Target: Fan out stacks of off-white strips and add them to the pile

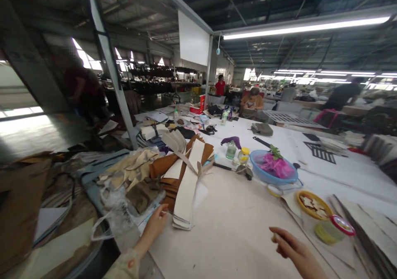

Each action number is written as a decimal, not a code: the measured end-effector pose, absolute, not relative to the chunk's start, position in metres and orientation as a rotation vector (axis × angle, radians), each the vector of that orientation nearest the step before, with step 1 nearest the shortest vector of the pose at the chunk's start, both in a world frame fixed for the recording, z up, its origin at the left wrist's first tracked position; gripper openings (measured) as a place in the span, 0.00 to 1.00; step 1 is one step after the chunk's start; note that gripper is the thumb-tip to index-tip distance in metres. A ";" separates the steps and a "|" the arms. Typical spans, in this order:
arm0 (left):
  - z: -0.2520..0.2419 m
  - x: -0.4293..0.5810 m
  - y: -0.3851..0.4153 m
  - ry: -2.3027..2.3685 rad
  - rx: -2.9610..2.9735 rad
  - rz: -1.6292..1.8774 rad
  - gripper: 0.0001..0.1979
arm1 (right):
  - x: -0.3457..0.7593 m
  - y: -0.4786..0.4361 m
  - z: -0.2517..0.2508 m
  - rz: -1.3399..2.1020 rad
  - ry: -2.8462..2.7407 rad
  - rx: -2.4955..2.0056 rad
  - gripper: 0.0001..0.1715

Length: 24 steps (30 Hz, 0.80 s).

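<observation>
My left hand (156,222) reaches to the near end of a stack of long cream fabric strips (187,188) on the white table (235,225). Its fingers are curled at the edge of the strips and of a clear plastic bag (119,213); whether they grip anything I cannot make out. My right hand (291,246) hovers over bare table at the lower right, fingers drawn together, with a small pale thing seemingly pinched at the fingertips. Brown leather pieces (164,167) lie under and beside the strips.
A blue bowl (273,169) with pink material, small bottles (231,150), scissors (235,169) and a yellow dish of cut pieces (313,204) stand right of the strips. Piled tan cloth (133,167) sits left. A slanted steel post (113,72) rises behind. Other people work at far tables.
</observation>
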<state>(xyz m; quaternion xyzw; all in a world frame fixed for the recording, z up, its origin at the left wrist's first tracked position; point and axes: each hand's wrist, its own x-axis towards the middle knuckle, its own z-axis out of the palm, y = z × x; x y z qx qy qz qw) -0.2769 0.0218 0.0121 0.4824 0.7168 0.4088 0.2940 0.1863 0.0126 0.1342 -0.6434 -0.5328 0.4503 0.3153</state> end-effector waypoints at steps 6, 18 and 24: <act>0.048 -0.281 0.081 1.685 1.617 1.016 0.18 | 0.098 0.079 0.094 1.243 -1.426 -1.609 0.33; 0.049 -0.275 0.206 1.572 1.958 0.510 0.32 | -0.097 0.234 0.027 0.986 -1.478 -1.685 0.43; 0.042 -0.258 0.246 1.527 1.988 0.513 0.42 | -0.128 0.267 0.036 0.863 -1.588 -1.659 0.21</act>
